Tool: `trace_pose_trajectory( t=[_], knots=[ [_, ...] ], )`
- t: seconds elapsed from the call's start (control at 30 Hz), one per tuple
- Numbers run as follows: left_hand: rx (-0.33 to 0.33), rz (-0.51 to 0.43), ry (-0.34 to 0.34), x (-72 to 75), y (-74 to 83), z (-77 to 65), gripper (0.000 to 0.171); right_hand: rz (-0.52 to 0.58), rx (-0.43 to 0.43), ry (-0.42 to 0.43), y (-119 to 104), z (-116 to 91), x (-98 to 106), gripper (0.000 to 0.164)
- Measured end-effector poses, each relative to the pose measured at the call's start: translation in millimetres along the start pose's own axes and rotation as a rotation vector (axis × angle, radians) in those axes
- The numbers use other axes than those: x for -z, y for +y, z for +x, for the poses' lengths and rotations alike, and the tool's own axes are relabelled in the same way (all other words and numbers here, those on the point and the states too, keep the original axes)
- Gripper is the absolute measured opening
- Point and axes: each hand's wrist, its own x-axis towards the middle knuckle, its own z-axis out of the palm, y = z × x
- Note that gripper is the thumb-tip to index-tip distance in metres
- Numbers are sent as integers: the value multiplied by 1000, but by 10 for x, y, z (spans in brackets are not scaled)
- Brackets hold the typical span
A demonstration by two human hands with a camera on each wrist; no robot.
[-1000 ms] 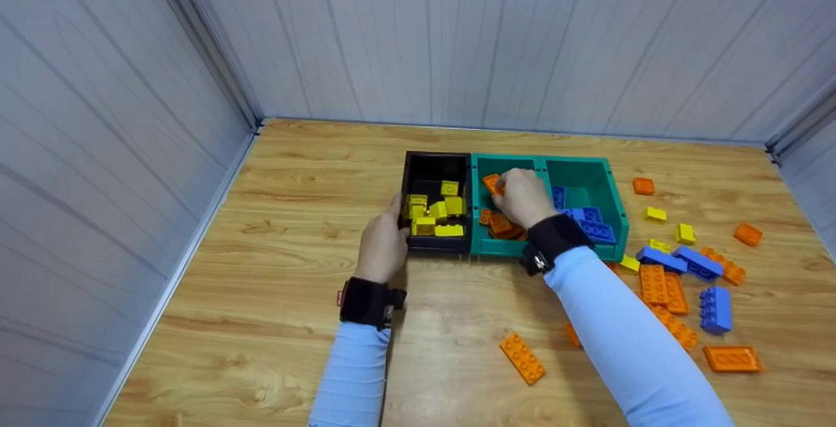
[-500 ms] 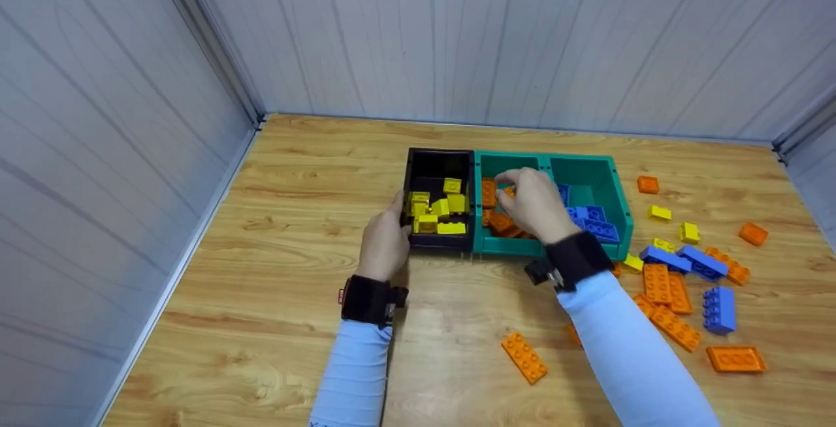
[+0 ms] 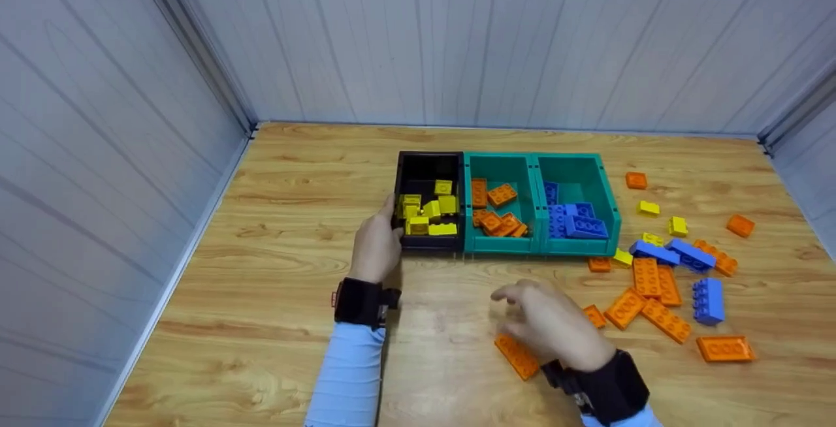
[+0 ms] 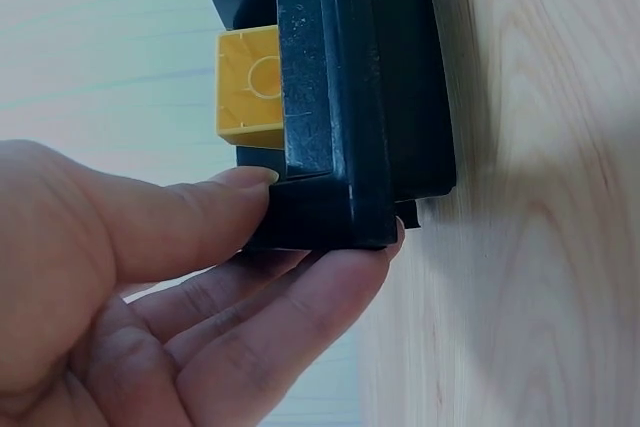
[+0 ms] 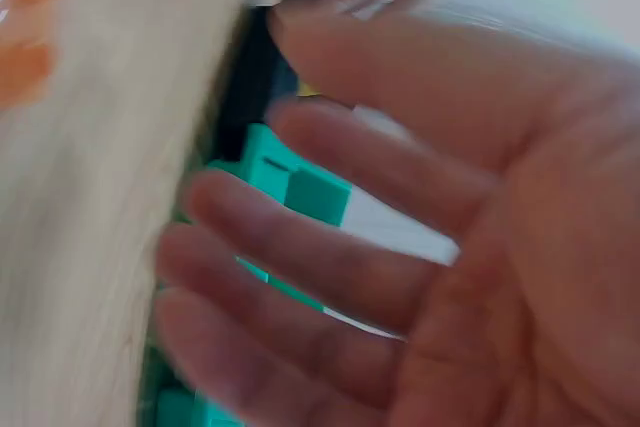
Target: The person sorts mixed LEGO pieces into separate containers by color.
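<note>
Pale grooved panels [image 3: 424, 42] stand behind a wood-grain tabletop [image 3: 274, 251], where the left hand [image 3: 377, 247] pinches the edge of a black bin [image 3: 431, 242] of yellow bricks [image 3: 418, 225]. Fingers parted, the right hand [image 3: 555, 322] holds nothing (its wrist view is blurred) near an orange brick [image 3: 518, 358]; beyond, teal bins [image 3: 503, 246] contain orange pieces [image 3: 502, 195] and blue bricks [image 3: 586, 226], with loose bricks [image 3: 665, 321] scattered rightward.

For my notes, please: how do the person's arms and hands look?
The left hand and right hand are bare. Light blue sleeves reach to black wristbands, which carry small dark devices. A small red tag shows at the left wristband's outer edge.
</note>
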Motion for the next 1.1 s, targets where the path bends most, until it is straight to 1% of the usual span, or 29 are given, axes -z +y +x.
trace_pose_trajectory(
  t=[0.13, 0.23, 0.33, 0.47, 0.6, 0.77, 0.87, 1.1],
  knots=[
    [-4, 1, 8, -28, 13, 14, 66, -85, -3, -51, -9, -70, -68, 36],
    [-5, -3, -3, -35, 1, 17, 66, -131, -40, -94, -17, -87, -140, 34],
    [-6, -9, -4, -34, -4, 19, 66, -141, -87, -152, -10, -96, -204, 34],
    [-18, -19, 6, -23, -5, 16, 65, -127, -105, -181, 12, -83, -251, 33],
    [-35, -26, 7, -17, -6, 14, 65, -113, -90, -171, 24, -73, -252, 32],
    [-68, 15, 31, -8, -23, 3, 64, -132, -64, -133, 43, -54, -253, 33],
    [-70, 26, 31, -9, -24, 1, 64, -137, -53, -113, 67, -45, -252, 33],
    [-49, 16, 21, -23, 7, 10, 65, -110, -69, -72, 112, -50, -188, 32]
  ],
)
